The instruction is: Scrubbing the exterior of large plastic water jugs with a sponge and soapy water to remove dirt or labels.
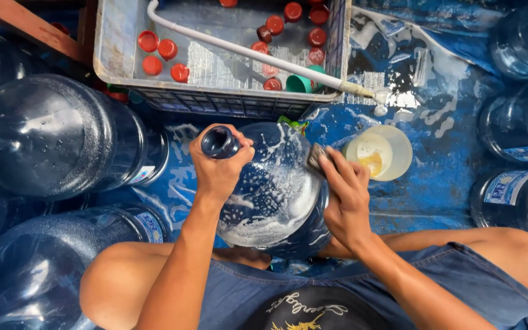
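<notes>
A large blue water jug point(276, 189) stands between my knees, its shoulder streaked with white soap foam. My left hand point(218, 168) wraps around the jug's neck point(217, 142) near the open mouth. My right hand point(344, 198) presses a small grey scrubbing pad point(316, 157) against the jug's upper right side. A shallow cream-coloured bowl point(383, 153) holding foamy soap sits on the wet blue floor just right of the pad.
A grey crate point(117, 58) behind the jug holds water, several red caps point(166, 49) and a green cup point(305, 82); a white hose point(258, 56) lies across it. More blue jugs lie at left point(50, 140) and stand at right point(514, 195).
</notes>
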